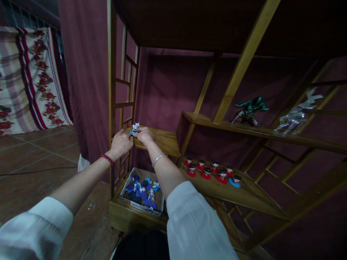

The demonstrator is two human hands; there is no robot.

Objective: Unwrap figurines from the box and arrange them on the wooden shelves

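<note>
A small figurine (136, 127) with white and dark parts and a blue base stands near the left end of the upper wooden shelf (165, 140). My right hand (145, 135) pinches it from the right side. Just to its left, my left hand (122, 143) rests by the shelf edge, thumb and forefinger apart, fingertips close to the blue base. Whether they touch it is hard to see. Below my hands sits an open cardboard box (162, 209) holding several blue, white and black figurines (143, 189).
Several figurines on red bases (206, 173) and one on a blue base (234, 181) stand on the lower right shelf. Higher up are a green statuette (252, 110) and a clear ornament (298, 112). A lattice post (111, 90) rises at left; a cable (40, 171) crosses the floor.
</note>
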